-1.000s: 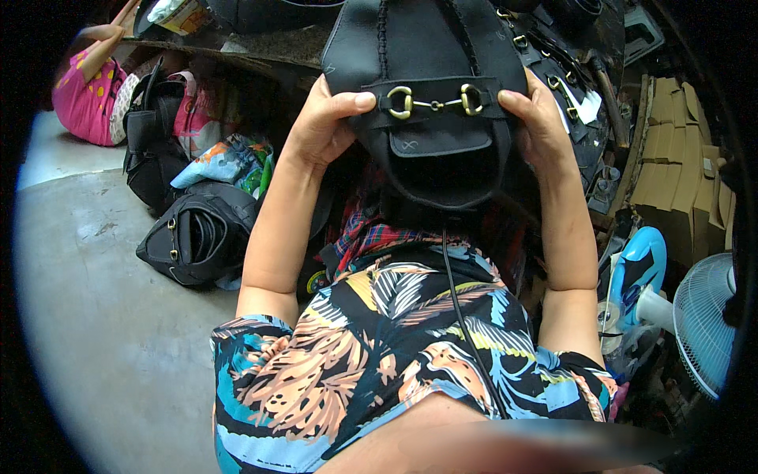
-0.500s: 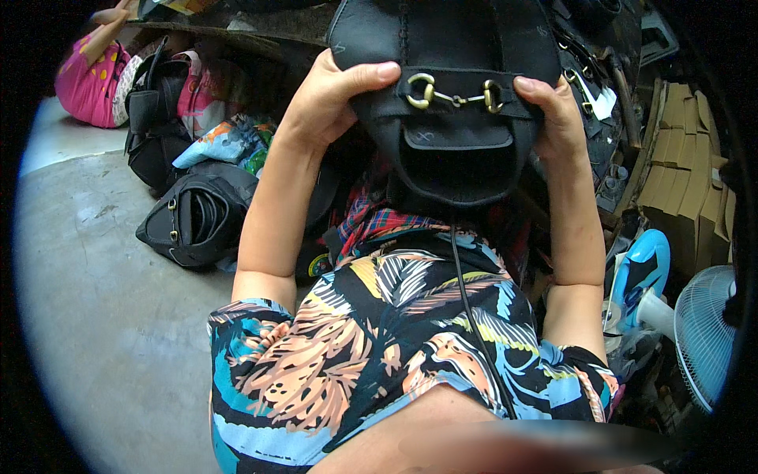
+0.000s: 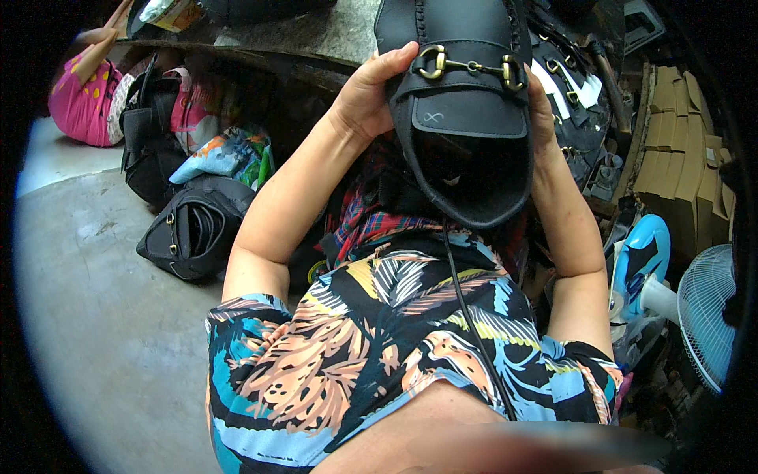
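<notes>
Between my two hands is a black leather loafer upper [image 3: 462,170] with a brass horsebit across its strap. Its foot opening faces me, and its toe end runs out of view at the top. My left hand [image 3: 367,95] grips its left side, thumb lying by the left brass ring. On the opposite side my right hand [image 3: 542,118] is closed around the edge, most of its fingers hidden behind the leather. More black uppers with brass bits [image 3: 189,233] lie nested in a bundle on the floor at left.
A grey worktop [image 3: 304,38] is beyond my hands. Cardboard boxes [image 3: 679,142] stand at right, above a white fan [image 3: 705,316] and a blue-rimmed object [image 3: 646,245]. Black straps with brass fittings [image 3: 572,87] lie at upper right. Someone in pink dotted clothing [image 3: 87,103] is at far left.
The loafer upper has shifted right and tilted, showing more of its foot opening. My left hand has moved right with it, and my right thumb has slid off the front toward the edge.
</notes>
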Available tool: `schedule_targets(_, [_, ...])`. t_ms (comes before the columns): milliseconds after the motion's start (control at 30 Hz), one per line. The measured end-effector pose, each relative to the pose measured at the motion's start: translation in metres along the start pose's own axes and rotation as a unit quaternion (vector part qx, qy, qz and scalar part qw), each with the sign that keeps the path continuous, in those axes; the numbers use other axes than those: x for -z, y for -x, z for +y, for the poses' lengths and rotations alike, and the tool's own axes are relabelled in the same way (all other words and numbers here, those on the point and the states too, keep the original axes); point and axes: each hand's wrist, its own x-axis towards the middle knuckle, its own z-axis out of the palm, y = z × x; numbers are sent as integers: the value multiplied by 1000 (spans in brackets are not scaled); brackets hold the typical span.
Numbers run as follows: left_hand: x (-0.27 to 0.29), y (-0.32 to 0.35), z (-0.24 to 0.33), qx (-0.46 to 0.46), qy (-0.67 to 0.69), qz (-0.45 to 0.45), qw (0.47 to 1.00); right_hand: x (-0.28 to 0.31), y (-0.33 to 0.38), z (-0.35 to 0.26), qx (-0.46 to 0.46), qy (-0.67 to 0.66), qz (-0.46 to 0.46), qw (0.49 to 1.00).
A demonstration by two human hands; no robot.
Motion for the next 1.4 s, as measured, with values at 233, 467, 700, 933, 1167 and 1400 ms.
schedule_targets(233, [-13,2,18,-45,-192,89,976,-1,-3,-6,10,27,6,1000])
schedule_targets(467, [-16,7,23,-69,-213,54,973,-3,-4,-2,20,16,56,998])
schedule_targets(700, [-19,6,20,-53,-170,90,980,-5,-1,-3,25,13,77,997])
schedule_targets(933, [-14,11,21,-48,-146,89,984,-2,-5,-3,10,37,58,998])
schedule_targets(1167, [-3,11,18,-53,-140,109,983,4,-9,-1,21,22,53,998])
schedule_targets(1400, [3,15,17,-50,-134,117,983,0,-5,-4,29,78,36,996])
